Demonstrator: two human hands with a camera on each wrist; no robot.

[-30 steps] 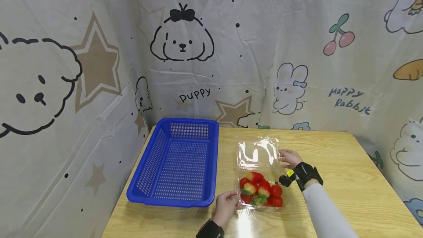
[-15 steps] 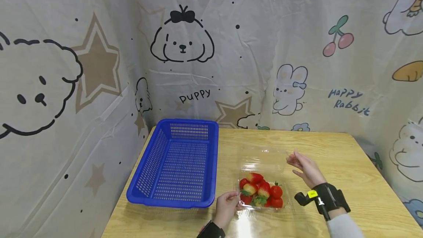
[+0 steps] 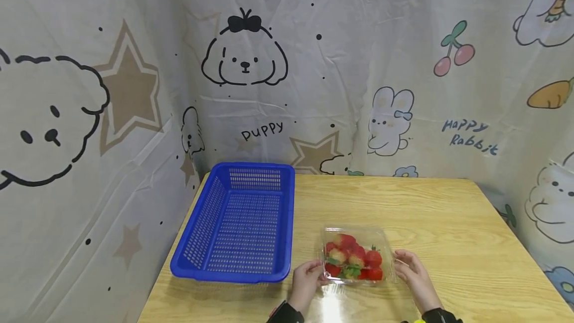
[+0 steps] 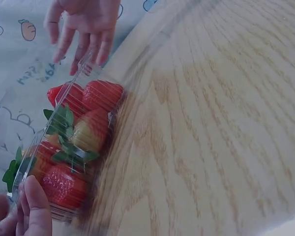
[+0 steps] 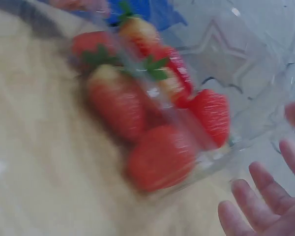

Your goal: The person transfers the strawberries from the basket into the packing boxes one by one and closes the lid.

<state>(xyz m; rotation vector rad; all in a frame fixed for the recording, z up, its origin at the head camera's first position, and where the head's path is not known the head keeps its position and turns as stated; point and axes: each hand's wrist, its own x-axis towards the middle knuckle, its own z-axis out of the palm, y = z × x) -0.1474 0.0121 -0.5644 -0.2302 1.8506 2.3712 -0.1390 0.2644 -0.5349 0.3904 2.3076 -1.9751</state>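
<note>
A clear plastic clamshell box stands on the table, holding several red strawberries with green leaves. Its lid lies over the fruit in the head view, hazing it slightly. At the box's near left corner, my left hand pinches the rim between thumb and fingers; the left wrist view shows those fingers against the plastic edge. My right hand is at the box's right side with fingers extended, fingertips close to the wall. In the right wrist view these spread fingers hold nothing.
A blue plastic basket with perforated sides and nothing in it stands left of the box. The wooden table reaches back to a patterned curtain, which also hangs along the left and right.
The lid, tilted back behind the box earlier, has swung forward over the strawberries. My right hand let go of it, moved right, then came down beside the box. The left hand stayed put.
</note>
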